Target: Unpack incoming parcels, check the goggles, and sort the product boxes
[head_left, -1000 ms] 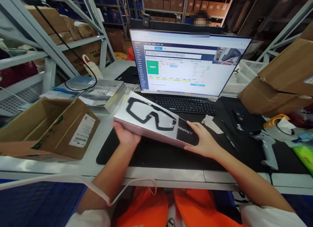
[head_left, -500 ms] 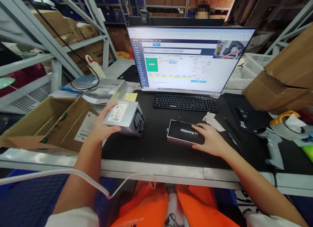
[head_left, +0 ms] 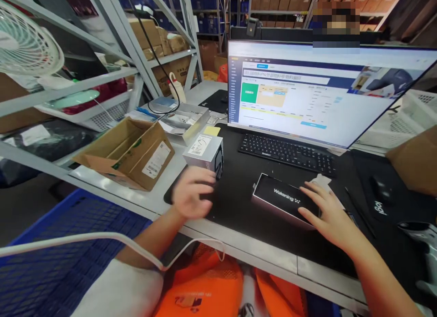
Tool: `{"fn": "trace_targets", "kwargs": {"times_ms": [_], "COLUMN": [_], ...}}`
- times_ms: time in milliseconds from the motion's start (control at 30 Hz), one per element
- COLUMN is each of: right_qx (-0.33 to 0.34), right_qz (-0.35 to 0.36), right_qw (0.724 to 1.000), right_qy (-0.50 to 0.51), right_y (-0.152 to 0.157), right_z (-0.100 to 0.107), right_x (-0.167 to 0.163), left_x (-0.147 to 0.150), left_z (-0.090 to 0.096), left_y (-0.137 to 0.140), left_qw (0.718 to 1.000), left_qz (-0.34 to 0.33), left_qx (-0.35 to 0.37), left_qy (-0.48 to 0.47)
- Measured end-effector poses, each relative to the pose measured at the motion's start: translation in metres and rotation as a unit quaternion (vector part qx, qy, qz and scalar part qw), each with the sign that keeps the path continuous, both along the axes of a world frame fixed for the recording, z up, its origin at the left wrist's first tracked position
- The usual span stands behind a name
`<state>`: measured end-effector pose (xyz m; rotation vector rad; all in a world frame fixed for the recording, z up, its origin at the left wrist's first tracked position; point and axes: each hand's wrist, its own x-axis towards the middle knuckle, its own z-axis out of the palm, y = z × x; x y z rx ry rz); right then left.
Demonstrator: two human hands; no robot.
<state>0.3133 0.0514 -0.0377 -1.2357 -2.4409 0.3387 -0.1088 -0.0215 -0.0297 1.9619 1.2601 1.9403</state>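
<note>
Head view shows my right hand (head_left: 326,212) flat on the black box (head_left: 285,199), fingers spread over its right end, palm down, pressing rather than gripping. That box lies on the dark mat (head_left: 239,203) in front of the keyboard (head_left: 287,152), its long axis running from upper left to lower right across me, white lettering facing up. It sits well to the right of my body's middle, so the right hand is plainly the nearer one.

My left hand (head_left: 191,196) hovers over the mat's left edge, blurred, fingers loosely open and holding nothing as far as I can tell. Just beyond it, up and a little to the right, stands the grey sleeve (head_left: 205,152), on end with its labelled face turned upward and its open end toward the black box. Sleeve and hand look apart, though the blur makes the gap hard to judge. The sleeve lies between my left hand and the metal tray (head_left: 184,121), with an open carton (head_left: 129,151) farther left on the table (head_left: 112,183).

So sleeve is ahead of the left hand, box under the right, and the two pieces lie well apart, mat bare between them. The monitor (head_left: 317,94) stands behind the keyboard.
</note>
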Motion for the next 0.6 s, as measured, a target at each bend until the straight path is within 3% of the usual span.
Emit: {"fn": "trace_targets", "kwargs": {"times_ms": [67,100,233,333,433,600], "right_qx": [-0.002,-0.006,-0.017,-0.064,-0.079,-0.144], "right_qz": [0.067,0.098,0.141,0.142,0.150,0.173], "right_qw": [0.998,0.995,0.987,0.982,0.981,0.973], "right_qy": [-0.004,-0.008,-0.068,-0.104,-0.090,-0.052], "right_y": [0.004,0.009,0.041,0.061,0.068,0.074], "right_z": [0.015,0.022,0.039,0.040,0.039,0.042], "right_x": [-0.028,-0.045,-0.105,-0.125,-0.130,-0.126], "left_x": [0.039,0.056,0.094,0.095,0.091,0.095], "left_z": [-0.007,-0.012,-0.033,-0.049,-0.058,-0.065], "left_y": [0.003,0.010,0.057,0.086,0.095,0.089], "left_qw": [0.973,0.959,0.934,0.886,0.866,0.885], "left_qz": [-0.167,-0.210,-0.241,-0.305,-0.360,-0.350], "left_qx": [-0.110,-0.138,-0.248,-0.341,-0.341,-0.301], "left_qy": [0.113,0.134,0.093,0.070,0.067,0.052]}}
